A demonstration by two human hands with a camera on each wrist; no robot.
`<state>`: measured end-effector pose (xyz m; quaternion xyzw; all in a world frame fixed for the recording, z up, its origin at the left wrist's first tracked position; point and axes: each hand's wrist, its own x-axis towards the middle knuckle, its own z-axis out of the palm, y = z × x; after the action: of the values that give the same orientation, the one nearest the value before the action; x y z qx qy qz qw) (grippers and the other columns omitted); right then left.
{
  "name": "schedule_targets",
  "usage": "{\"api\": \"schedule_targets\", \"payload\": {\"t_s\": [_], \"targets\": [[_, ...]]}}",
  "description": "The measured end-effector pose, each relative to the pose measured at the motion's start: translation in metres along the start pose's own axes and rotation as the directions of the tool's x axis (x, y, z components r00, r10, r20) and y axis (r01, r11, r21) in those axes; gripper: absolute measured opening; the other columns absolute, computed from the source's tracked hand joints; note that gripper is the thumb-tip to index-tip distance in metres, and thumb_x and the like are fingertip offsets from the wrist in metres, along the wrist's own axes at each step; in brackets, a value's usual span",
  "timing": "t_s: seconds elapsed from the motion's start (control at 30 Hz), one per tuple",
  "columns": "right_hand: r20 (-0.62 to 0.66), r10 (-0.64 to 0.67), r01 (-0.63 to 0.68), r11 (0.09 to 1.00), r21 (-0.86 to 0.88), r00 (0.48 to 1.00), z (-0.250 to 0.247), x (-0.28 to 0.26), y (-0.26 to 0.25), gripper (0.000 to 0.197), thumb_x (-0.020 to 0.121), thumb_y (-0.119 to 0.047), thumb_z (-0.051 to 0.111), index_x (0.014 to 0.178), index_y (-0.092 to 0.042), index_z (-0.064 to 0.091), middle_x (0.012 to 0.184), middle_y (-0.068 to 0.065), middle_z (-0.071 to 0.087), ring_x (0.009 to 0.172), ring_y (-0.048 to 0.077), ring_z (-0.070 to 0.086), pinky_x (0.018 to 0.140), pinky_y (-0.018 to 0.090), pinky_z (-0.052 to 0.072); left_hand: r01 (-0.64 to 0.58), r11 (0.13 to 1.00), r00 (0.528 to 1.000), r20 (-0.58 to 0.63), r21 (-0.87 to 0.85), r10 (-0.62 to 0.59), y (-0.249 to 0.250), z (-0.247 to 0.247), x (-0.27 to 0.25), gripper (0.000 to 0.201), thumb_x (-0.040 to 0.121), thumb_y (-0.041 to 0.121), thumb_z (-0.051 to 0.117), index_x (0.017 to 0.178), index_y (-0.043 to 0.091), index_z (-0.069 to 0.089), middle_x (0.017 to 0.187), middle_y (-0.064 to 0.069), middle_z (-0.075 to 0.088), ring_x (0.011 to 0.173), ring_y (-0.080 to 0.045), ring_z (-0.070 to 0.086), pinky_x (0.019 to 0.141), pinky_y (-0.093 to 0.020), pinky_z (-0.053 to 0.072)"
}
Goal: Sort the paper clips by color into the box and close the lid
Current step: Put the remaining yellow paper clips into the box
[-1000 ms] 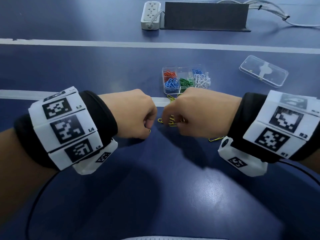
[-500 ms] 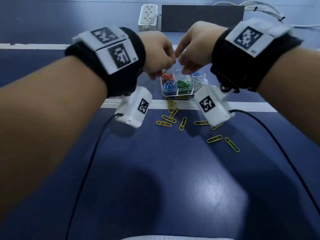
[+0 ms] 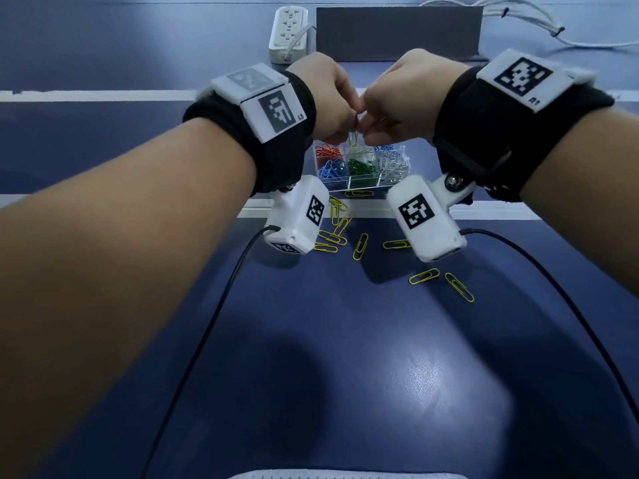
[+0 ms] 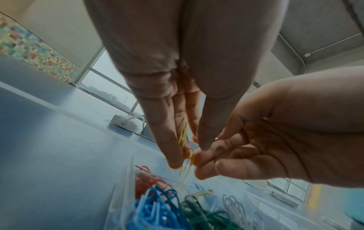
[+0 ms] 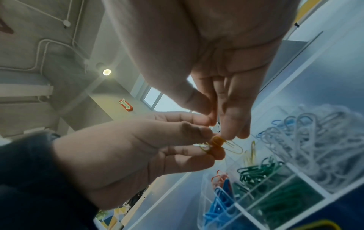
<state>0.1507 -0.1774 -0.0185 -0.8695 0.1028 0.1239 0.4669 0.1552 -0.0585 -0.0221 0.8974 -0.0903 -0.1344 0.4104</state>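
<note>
Both hands met just above the box (image 3: pixel 361 167), over its middle back cell. The left hand (image 3: pixel 326 98) pinched a few yellow clips (image 4: pixel 185 149) between thumb and fingertips, their loops hanging down toward the box. The right hand (image 3: pixel 403 98) had its fingertips together against the same bunch; whether it truly gripped a clip or only steadied the bunch could not be told.

The step looked like dropping the yellows into that back cell, where a few already lay. To do it well, the hands would have needed to go lower before letting go, so nothing bounced into the green clips (image 3: pixel 361 166) in front of that cell or the white clips (image 3: pixel 392 164) to the right of it. The clips seemed hooked together, so easing them apart over the cell would have been safer than shaking.

In front of the box, more yellow clips, the loose clips (image 3: pixel 359 246), lay scattered on the table (image 3: pixel 345 375), one touching the front wall, so the sorting seemed far from done. Red clips (image 3: pixel 326 151) and blue clips (image 3: pixel 332 168) filled the left cells of the box. Behind the box stood a power strip (image 3: pixel 289 32) and a dark panel (image 3: pixel 397 31). No lid showed in any view, and the wrist cameras hung low over the loose clips in front of the box
</note>
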Motion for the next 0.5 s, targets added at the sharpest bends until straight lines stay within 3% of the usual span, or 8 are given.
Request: {"api": "schedule_targets", "payload": {"t_s": [0.07, 0.13, 0.2, 0.3, 0.37, 0.43, 0.5], "targets": [[0.004, 0.003, -0.003, 0.997, 0.077, 1.0, -0.001, -0.001, 0.002, 0.012, 0.089, -0.01, 0.051, 0.077, -0.01, 0.054, 0.077, 0.005, 0.06, 0.055, 0.01, 0.061, 0.052, 0.018, 0.055, 0.008, 1.0, 1.0, 0.003, -0.012, -0.008, 0.001, 0.001, -0.002, 0.018, 0.083, 0.004, 0.062, 0.073, 0.017, 0.057, 0.086, -0.016, 0.066, 0.075, -0.024, 0.067, 0.076, -0.034, 0.06], [0.005, -0.001, 0.0, 0.992, 0.129, 1.0, -0.001, -0.003, 0.002, 0.006, 0.09, -0.01, 0.049, 0.09, -0.007, 0.054, 0.078, 0.004, 0.06, 0.056, 0.01, 0.06, 0.048, 0.016, 0.054, 0.016, 0.999, 1.0, 0.0, -0.028, -0.016, 0.003, 0.003, -0.003, 0.014, 0.085, 0.003, 0.058, 0.082, 0.017, 0.058, 0.086, -0.016, 0.066, 0.076, -0.025, 0.066, 0.076, -0.035, 0.06], [-0.008, -0.015, 0.016, 0.99, 0.139, 1.0, -0.002, -0.005, 0.002, 0.012, 0.09, -0.009, 0.047, 0.1, -0.007, 0.053, 0.085, 0.007, 0.061, 0.062, 0.013, 0.061, 0.049, 0.018, 0.055, 0.01, 0.999, 1.0, -0.001, -0.038, -0.01, 0.004, 0.005, -0.005, 0.016, 0.086, 0.002, 0.053, 0.093, 0.015, 0.057, 0.09, -0.018, 0.066, 0.075, -0.026, 0.064, 0.076, -0.036, 0.059], [-0.047, 0.031, -0.024, 0.987, 0.159, 0.998, -0.004, -0.012, 0.001, 0.027, 0.093, -0.009, 0.037, 0.109, -0.005, 0.058, 0.089, 0.011, 0.058, 0.065, 0.02, 0.058, 0.044, 0.023, 0.054, -0.006, 1.0, 1.0, -0.005, -0.014, 0.005, 0.006, 0.008, -0.006, 0.021, 0.086, 0.003, 0.049, 0.098, 0.018, 0.058, 0.096, -0.019, 0.07, 0.082, -0.028, 0.07, 0.075, -0.038, 0.06], [-0.088, -0.009, 0.015, 0.998, 0.068, 0.996, -0.007, -0.017, 0.005, 0.03, 0.092, -0.006, 0.035, 0.107, -0.007, 0.062, 0.087, 0.011, 0.058, 0.067, 0.021, 0.055, 0.049, 0.026, 0.054, -0.006, 1.0, 1.0, -0.004, -0.003, 0.006, 0.007, 0.01, -0.006, 0.024, 0.086, 0.003, 0.046, 0.098, 0.02, 0.058, 0.1, -0.019, 0.07, 0.089, -0.03, 0.07, 0.076, -0.04, 0.06], [-0.104, -0.101, 0.096, 0.994, -0.049, 0.989, -0.011, -0.022, 0.011, 0.028, 0.088, -0.005, 0.038, 0.098, -0.013, 0.063, 0.087, 0.009, 0.061, 0.069, 0.019, 0.055, 0.059, 0.029, 0.055, 0.006, 1.0, 1.0, 0.01, -0.016, -0.006, 0.006, 0.011, -0.004, 0.028, 0.087, 0.001, 0.043, 0.102, 0.021, 0.057, 0.098, -0.019, 0.069, 0.086, -0.03, 0.069, 0.078, -0.043, 0.059], [-0.117, -0.167, 0.15, 0.979, -0.141, 0.979, -0.017, -0.027, 0.016, 0.031, 0.085, -0.005, 0.038, 0.098, -0.015, 0.065, 0.087, 0.007, 0.063, 0.069, 0.017, 0.056, 0.061, 0.03, 0.055, 0.014, 1.0, 1.0, 0.025, -0.02, -0.014, 0.005, 0.013, -0.003, 0.033, 0.087, 0.001, 0.043, 0.11, 0.021, 0.056, 0.097, -0.018, 0.068, 0.084, -0.03, 0.068, 0.077, -0.047, 0.059]]}}
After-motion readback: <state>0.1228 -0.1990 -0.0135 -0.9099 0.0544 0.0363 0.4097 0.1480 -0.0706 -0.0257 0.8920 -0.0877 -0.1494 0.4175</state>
